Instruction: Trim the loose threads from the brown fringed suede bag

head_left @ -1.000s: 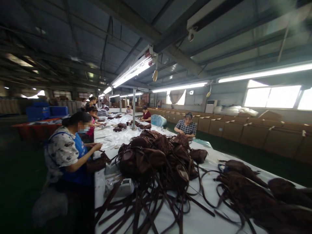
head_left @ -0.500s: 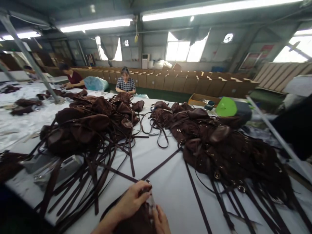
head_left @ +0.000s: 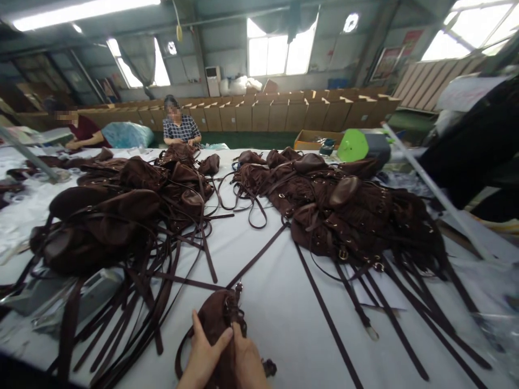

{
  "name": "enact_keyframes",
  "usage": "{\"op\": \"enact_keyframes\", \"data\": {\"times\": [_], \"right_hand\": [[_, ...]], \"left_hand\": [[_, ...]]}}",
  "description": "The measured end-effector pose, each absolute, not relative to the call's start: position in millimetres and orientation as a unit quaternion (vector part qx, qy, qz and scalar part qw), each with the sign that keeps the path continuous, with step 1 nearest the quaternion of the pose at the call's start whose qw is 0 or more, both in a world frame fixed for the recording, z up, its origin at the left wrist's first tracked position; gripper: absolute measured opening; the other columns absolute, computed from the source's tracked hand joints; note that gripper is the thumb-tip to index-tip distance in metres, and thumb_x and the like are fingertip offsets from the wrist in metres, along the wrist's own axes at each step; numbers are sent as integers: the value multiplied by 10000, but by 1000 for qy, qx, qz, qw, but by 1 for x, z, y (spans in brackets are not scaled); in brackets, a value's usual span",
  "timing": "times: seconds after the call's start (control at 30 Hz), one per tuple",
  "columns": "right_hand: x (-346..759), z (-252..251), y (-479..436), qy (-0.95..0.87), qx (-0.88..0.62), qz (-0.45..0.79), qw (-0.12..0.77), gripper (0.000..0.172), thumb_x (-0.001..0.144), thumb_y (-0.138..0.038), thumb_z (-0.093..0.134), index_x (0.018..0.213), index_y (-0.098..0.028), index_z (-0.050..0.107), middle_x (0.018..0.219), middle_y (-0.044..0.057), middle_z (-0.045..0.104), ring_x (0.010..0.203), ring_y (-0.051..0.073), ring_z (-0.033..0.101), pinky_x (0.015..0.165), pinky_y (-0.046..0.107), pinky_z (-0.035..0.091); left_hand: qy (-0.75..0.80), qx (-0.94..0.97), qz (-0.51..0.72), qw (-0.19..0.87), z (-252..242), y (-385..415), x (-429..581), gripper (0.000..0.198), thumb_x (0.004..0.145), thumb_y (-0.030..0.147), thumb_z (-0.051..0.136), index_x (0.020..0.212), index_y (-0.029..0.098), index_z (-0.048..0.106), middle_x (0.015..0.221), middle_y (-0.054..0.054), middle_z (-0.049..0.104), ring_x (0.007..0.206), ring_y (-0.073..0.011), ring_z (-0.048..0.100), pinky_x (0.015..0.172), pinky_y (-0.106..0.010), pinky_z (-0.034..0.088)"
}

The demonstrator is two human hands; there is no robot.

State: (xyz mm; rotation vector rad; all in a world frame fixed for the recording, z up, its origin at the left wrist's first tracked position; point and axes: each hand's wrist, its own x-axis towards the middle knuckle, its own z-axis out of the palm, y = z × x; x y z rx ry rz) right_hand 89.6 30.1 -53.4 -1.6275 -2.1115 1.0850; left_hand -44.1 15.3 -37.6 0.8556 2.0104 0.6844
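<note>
A small brown suede bag (head_left: 218, 317) lies on the white table (head_left: 279, 308) at the near edge, and both my hands hold it. My left hand (head_left: 201, 355) grips its left side with the thumb laid across the front. Beside it, my right hand (head_left: 248, 359) is closed on the bag's right side near a strap ring. A long brown strap (head_left: 259, 255) runs from the bag up toward the right heap.
A heap of brown bags and loose straps (head_left: 117, 216) covers the left of the table; a second fringed heap (head_left: 348, 210) lies at the right. Two people (head_left: 177, 127) sit at the far side. Cardboard boxes (head_left: 263, 116) line the back. A green object (head_left: 353, 146) stands at the far right.
The camera swung right and tipped down from the long table line to the spot in front of me. My hands came into view and the bag now lies further up between them.
</note>
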Motion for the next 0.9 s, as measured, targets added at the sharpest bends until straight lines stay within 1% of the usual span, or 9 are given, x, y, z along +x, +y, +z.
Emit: {"op": "enact_keyframes", "data": {"times": [0.1,0.2,0.3,0.4,0.5,0.6,0.73,0.8,0.9], "right_hand": [[87,-53,33,-746,-559,352,93,477,824,-37,369,1272,-138,496,866,152,717,814,253,698,710,321,512],[115,-67,41,-688,-605,383,122,407,843,-73,352,1186,-150,555,835,124,715,800,220,694,712,280,499],[170,-87,46,-607,-680,385,148,392,863,-95,256,1026,-129,611,709,106,694,688,194,684,633,250,488],[222,-99,47,-541,-735,377,157,442,871,-142,175,848,-156,616,568,65,639,486,179,619,483,247,450],[234,-86,51,-522,-748,358,198,394,888,-267,243,729,-182,593,631,73,653,565,199,628,531,273,467],[198,-53,58,-551,-710,343,273,370,914,-404,328,843,-187,620,796,72,684,753,199,642,696,271,487],[129,-23,58,-684,-516,334,392,365,951,-346,320,1190,-187,546,957,90,695,843,188,659,764,266,498],[108,-28,54,-732,-471,317,377,389,956,-300,290,1260,-172,496,905,98,706,777,191,676,715,268,513],[102,-55,48,-744,-530,309,266,400,940,-252,321,1312,-196,454,853,75,717,729,179,686,675,243,508]], "left_hand": [[791,330,286,428,-38,21,-41,1041,735,371,648,1443,79,-57,1373,-257,440,1234,-299,497,1035,-388,385],[766,327,348,430,-39,18,-47,754,734,222,586,1397,87,254,1313,-198,529,1190,-274,538,1043,-385,385],[733,289,419,451,-34,15,-62,595,714,251,623,1265,84,468,1172,-156,645,1095,-279,607,1003,-392,436],[714,246,439,487,-21,18,-77,586,686,338,710,1199,112,539,1095,-125,693,1030,-286,644,934,-399,497],[725,238,408,501,-7,22,-76,545,700,417,719,1141,125,588,1071,-118,705,1046,-292,637,961,-425,479],[727,267,396,493,3,24,-56,485,762,457,659,1103,116,613,1112,-134,687,1121,-304,592,1033,-457,408],[684,235,428,542,10,23,-31,424,814,425,608,1106,118,599,1093,-149,690,1200,-299,534,1062,-455,377],[682,173,441,557,9,19,-31,403,824,439,582,1072,123,609,1024,-155,710,1200,-310,533,1047,-478,391],[729,191,456,474,3,6,-44,372,750,446,656,944,129,669,1107,-172,678,1260,-345,461,1103,-488,307]]}}
